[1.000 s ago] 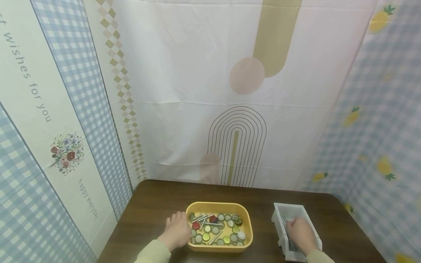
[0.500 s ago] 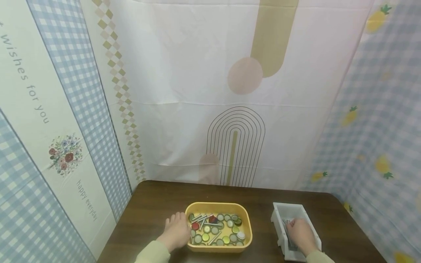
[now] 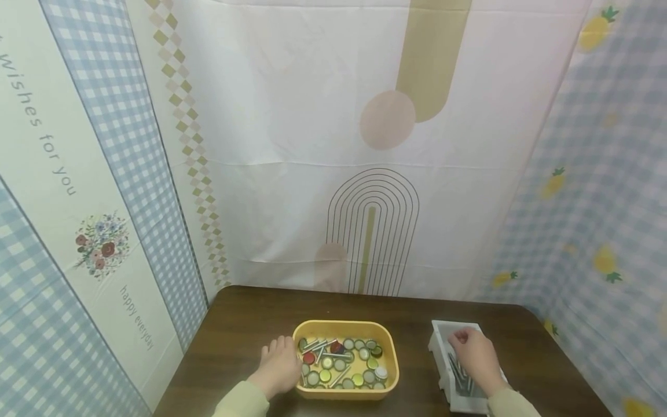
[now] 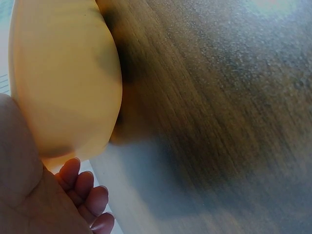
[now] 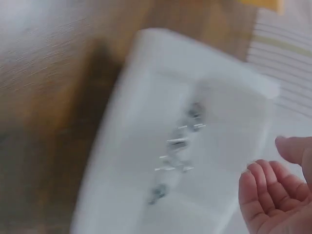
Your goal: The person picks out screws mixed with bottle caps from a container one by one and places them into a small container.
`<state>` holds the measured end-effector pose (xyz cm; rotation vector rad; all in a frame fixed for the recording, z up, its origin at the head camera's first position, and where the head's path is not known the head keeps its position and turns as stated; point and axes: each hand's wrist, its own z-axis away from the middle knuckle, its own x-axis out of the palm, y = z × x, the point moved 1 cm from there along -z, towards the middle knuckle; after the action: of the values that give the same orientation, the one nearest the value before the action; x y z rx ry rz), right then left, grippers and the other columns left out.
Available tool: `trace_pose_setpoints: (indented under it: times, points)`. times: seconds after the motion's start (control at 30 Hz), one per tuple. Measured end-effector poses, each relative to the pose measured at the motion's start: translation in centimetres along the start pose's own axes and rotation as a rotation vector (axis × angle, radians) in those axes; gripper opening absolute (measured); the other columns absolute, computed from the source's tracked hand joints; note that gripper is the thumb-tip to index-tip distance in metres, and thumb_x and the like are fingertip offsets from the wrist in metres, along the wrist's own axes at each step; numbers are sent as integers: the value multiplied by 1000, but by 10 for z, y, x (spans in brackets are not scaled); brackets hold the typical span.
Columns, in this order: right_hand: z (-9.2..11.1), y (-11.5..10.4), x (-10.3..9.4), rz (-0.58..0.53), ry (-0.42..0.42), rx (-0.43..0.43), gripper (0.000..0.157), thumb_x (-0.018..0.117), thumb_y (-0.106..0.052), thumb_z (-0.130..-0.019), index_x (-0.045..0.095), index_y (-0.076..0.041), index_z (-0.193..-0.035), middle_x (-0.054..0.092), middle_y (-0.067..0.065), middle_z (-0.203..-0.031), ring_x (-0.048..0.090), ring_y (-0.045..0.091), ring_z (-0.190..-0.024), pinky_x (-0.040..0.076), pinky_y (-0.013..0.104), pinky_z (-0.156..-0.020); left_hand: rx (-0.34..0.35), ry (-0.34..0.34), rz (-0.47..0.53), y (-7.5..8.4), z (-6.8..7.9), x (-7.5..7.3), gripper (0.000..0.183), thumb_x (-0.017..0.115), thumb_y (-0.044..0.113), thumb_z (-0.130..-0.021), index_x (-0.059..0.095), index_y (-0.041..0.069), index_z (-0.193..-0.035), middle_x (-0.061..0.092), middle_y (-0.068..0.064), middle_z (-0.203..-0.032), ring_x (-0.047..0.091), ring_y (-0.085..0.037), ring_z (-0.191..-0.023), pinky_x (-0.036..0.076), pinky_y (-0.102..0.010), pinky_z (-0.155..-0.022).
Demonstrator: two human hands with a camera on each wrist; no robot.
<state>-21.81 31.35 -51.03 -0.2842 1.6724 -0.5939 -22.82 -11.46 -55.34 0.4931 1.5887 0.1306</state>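
My left hand (image 3: 279, 366) rests against the left side of a yellow plastic tub (image 3: 391, 373), its loosely bent fingers (image 4: 84, 184) by the tub's outer wall. Inside lie several bottle caps (image 3: 325, 376), green, silver and red, mixed with thin silver metal rods (image 3: 336, 355) like nails or screws. Over the white plastic bin (image 3: 440, 347) to the right hangs my right hand (image 3: 474, 354). The right wrist view shows the bent fingers (image 5: 263, 187) apart from the thumb, with nothing visible between them. More silver rods (image 3: 460, 375) lie on the bin's floor, blurred in that view.
Both containers stand on a dark brown wooden table (image 3: 250, 313), with a strip of tabletop between them. Behind the table hangs a white patterned cloth (image 3: 271, 202). Checked cloths flank it, one at the left (image 3: 109, 110) and another at the right (image 3: 583, 243).
My right hand has lifted from the rods in the white bin and moved toward its far end, uncovering more rods. The left hand and the yellow tub have stayed in place.
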Motion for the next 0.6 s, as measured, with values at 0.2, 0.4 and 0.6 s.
trace_pose_setpoints:
  times: [0.2, 0.4, 0.6]
  points:
    - [-3, -37, 4, -155, -78, -144, 46, 68, -36, -89, 63, -2, -120, 65, 15, -112, 62, 32, -100, 52, 45, -79, -4, -1, 1, -1, -1, 1, 26, 58, 19, -83, 50, 0, -98, 41, -9, -86, 41, -28, -84, 31, -48, -74]
    - [-1, -74, 36, -248, -138, -270, 36, 75, -35, -81, 70, -15, -111, 67, -1, -108, 61, 18, -99, 49, 41, -85, -14, -9, 2, -3, -2, 4, 27, 58, 20, -83, 50, 0, -100, 42, -9, -87, 41, -28, -85, 31, -49, -75]
    - [9, -104, 76, -266, -316, -441, 28, 76, -30, -81, 74, -13, -103, 67, -4, -96, 61, 11, -86, 50, 31, -76, -17, -11, -1, -2, -2, 4, 29, 58, 19, -83, 51, 0, -103, 44, -9, -90, 43, -28, -88, 32, -50, -77]
